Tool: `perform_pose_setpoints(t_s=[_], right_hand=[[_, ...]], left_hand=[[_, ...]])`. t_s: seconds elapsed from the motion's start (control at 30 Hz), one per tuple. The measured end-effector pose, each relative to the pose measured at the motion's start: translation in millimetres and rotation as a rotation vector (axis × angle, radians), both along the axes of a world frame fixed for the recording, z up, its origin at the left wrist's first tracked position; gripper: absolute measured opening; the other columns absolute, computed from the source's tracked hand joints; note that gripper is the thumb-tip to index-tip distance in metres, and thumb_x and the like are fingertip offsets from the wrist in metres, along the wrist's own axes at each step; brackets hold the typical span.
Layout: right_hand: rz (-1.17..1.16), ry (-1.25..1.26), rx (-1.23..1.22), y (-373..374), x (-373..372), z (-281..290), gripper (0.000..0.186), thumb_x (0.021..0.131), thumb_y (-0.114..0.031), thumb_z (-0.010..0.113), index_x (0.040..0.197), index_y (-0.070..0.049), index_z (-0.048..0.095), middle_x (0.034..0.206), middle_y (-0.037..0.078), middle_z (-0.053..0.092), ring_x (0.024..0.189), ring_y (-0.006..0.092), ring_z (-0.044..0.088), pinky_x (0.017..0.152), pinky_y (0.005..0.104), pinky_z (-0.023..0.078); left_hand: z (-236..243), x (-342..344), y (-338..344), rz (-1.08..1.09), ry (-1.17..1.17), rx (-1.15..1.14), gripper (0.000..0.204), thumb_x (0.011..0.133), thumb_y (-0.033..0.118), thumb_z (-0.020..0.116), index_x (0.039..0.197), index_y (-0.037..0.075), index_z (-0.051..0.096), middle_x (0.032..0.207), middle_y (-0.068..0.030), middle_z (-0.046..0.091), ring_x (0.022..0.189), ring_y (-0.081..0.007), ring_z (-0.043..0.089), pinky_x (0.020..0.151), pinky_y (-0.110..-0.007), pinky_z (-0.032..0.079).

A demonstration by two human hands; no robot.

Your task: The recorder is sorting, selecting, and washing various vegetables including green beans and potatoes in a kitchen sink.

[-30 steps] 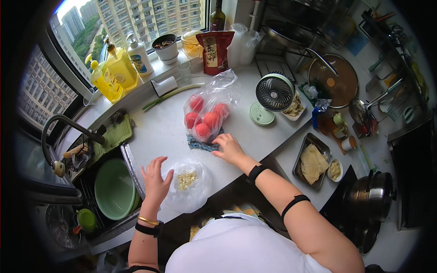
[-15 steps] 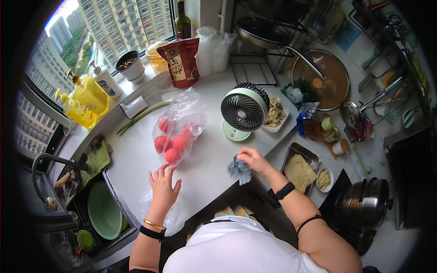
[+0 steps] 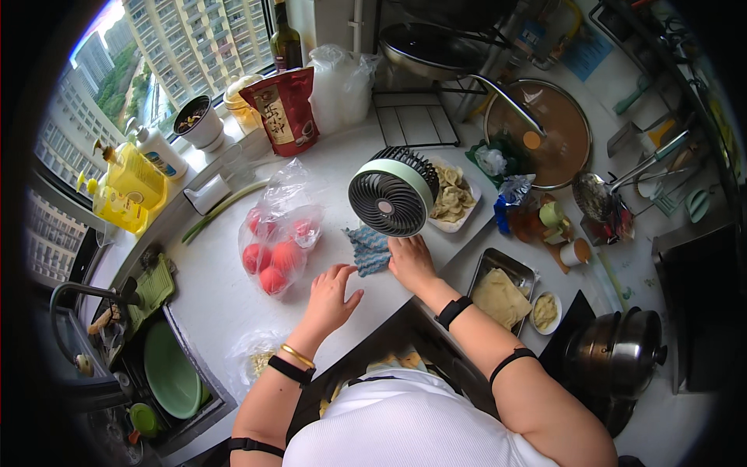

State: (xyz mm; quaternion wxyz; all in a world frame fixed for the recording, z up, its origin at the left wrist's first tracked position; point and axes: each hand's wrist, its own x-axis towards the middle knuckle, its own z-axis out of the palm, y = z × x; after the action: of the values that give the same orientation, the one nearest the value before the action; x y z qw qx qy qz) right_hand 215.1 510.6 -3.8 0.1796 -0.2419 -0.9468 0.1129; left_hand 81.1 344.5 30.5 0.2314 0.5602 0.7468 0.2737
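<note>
My left hand [image 3: 334, 300] is open just below a blue patterned cloth [image 3: 366, 249], fingertips near its lower left edge. My right hand [image 3: 410, 261] has its fingers stretched out at the cloth's right side, under a pale green-rimmed fan [image 3: 389, 198]; its fingertips are partly hidden. The cloth lies spread on the counter [image 3: 202, 288]. A clear bag of red round fruit [image 3: 276, 257] sits to the left. A white plate of folded dough pieces [image 3: 451, 194] stands behind the fan. A plastic bag with small pale pieces [image 3: 257, 358] lies by my left forearm.
At left are a sink with a green basin [image 3: 171, 370], a faucet [image 3: 89, 288] and soap bottles [image 3: 128, 183]. At right are a metal tray of dough sheets [image 3: 502, 296], a small bowl [image 3: 545, 311], a steel pot [image 3: 607, 350] and a large lid [image 3: 537, 124]. A red pouch [image 3: 280, 113] stands at the back.
My right hand lifted the blue cloth from under the fruit bag and moved it right; it now lies spread below the fan. My left hand moved right toward it. The view has shifted.
</note>
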Motion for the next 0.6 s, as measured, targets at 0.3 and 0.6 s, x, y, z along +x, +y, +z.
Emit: perform_pose_setpoints(t_s=[0.3,0.6], right_hand=[[-0.022,0.228,-0.18,8.2,7.2,-18.7,0.042,0.069,-0.012,0.065,0.106,-0.005,0.046,0.103,0.017,0.051,0.1,0.0341,0.047,0.088,0.0416,0.038],[-0.182,0.305,-0.173,38.1,63.5,-9.4,0.031,0.071,-0.006,0.06,0.1,-0.008,0.049,0.095,0.011,0.049,0.091,0.031,0.048,0.082,0.0414,0.039]], left_hand=[[-47.0,25.4,68.0,-0.087,0.423,0.006,0.058,0.085,0.028,0.047,0.134,0.004,0.03,0.139,-0.0139,0.031,0.132,-0.0273,0.024,0.107,-0.049,0.013],[-31.9,18.6,74.8,-0.16,0.61,0.002,0.056,0.078,0.025,0.054,0.128,0.003,0.04,0.131,-0.0127,0.039,0.127,-0.0277,0.029,0.107,-0.048,0.014]])
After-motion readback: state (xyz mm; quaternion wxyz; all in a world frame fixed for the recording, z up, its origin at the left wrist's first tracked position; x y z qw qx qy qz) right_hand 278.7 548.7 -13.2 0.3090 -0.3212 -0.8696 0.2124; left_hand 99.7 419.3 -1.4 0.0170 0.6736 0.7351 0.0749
